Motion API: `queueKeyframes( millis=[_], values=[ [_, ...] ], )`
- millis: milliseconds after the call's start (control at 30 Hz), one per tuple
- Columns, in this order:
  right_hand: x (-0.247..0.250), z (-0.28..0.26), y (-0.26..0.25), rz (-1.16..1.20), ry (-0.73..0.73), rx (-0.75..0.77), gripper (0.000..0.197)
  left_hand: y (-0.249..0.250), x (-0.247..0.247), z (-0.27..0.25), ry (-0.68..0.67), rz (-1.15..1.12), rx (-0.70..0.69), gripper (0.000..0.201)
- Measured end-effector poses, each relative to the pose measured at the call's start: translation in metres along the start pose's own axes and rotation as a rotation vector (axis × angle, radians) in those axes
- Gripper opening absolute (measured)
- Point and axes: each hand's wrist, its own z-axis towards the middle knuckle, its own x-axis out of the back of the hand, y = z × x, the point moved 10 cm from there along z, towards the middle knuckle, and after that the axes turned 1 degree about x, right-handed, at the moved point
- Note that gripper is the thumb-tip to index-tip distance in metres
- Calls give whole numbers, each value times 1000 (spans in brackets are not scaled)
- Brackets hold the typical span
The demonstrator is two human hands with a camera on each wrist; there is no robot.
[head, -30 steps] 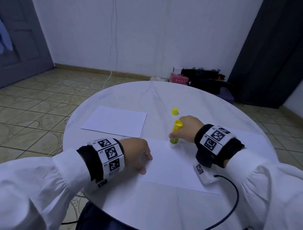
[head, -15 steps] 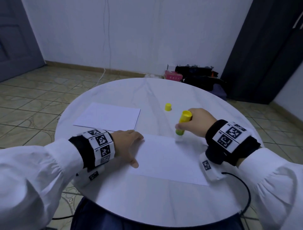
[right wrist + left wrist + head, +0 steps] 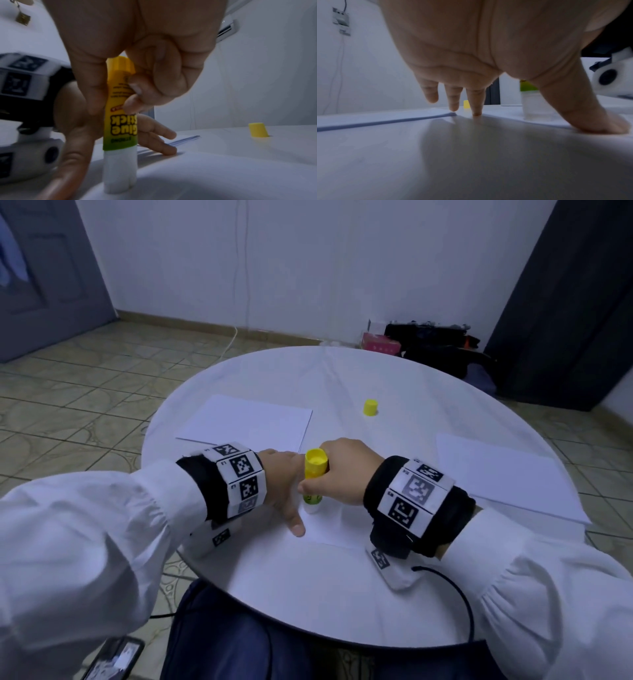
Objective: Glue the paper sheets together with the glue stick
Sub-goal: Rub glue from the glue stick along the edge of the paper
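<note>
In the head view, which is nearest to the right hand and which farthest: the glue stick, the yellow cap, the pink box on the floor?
1. Glue stick: held in the right hand, its tip down on the near paper sheet.
2. Yellow cap: standing on the table, beyond the hand.
3. Pink box: on the floor past the table's far edge.

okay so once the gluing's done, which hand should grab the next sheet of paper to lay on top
Probably the left. The left hand lies flat on the near sheet, holding nothing, close to the sheet at the table's left. The right hand grips the glue stick.
</note>
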Motion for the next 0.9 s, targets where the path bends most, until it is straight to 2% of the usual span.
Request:
queueKeyframes(
  millis=[67, 100, 200, 267, 433, 633, 767, 833, 900],
  values=[
    [-2, -9, -7, -7, -21, 28, 33, 2, -1, 0, -15, 19, -7, 79],
    [-3, -14, -8, 0, -26, 36, 33, 1, -1, 1, -15, 20, 3, 83],
    [-1, -30, -3, 3, -35, 38, 33, -7, -3, 8, 14, 9, 42, 121],
    [2, -40, 7, -10, -36, 22, 32, -11, -5, 12, 8, 32, 71, 134],
    [21, -71, 52, -13, -9, -88, 28, -2, -1, 9, -31, 170, 87, 124],
    [40, -106, 104, -28, -7, -203, 26, 5, -5, 17, -73, 245, 31, 117],
    [62, -93, 142, 29, 105, -289, 30, 18, -1, 12, -91, 306, -7, 103],
    [74, -78, 159, 24, 197, -358, 36, 21, 0, 9, -97, 314, -3, 102],
    [76, -66, 170, -2, 224, -420, 41, 20, 0, 9, -101, 322, 1, 102]
  ],
)
